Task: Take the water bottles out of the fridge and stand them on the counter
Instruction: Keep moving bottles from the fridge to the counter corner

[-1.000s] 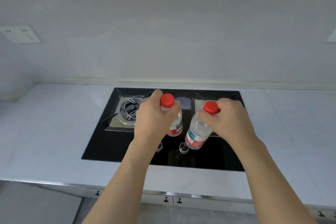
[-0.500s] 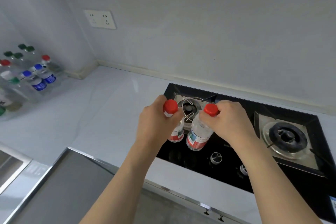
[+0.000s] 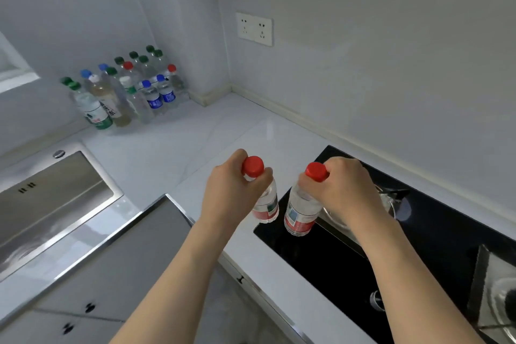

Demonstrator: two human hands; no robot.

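My left hand (image 3: 231, 190) grips the neck of a clear water bottle (image 3: 266, 204) with a red cap and red label, carried in the air above the white counter (image 3: 195, 148). My right hand (image 3: 346, 190) grips the neck of a second red-capped bottle (image 3: 300, 213), hanging over the left edge of the black hob (image 3: 418, 246). The two bottles are side by side, a little apart. Several bottles (image 3: 125, 92) with green, blue and red caps stand upright in the counter's far left corner. The fridge is out of view.
A steel sink (image 3: 47, 204) lies at the left, set into the counter. The gas hob has a burner (image 3: 391, 201) behind my right hand and knobs (image 3: 375, 300) near its front edge. A wall socket (image 3: 254, 28) sits above the counter. Cabinet fronts are below.
The view has swung left, bringing the sink and the corner group of bottles into sight. Both hands carry their bottles leftward, from above the hob towards its left edge.
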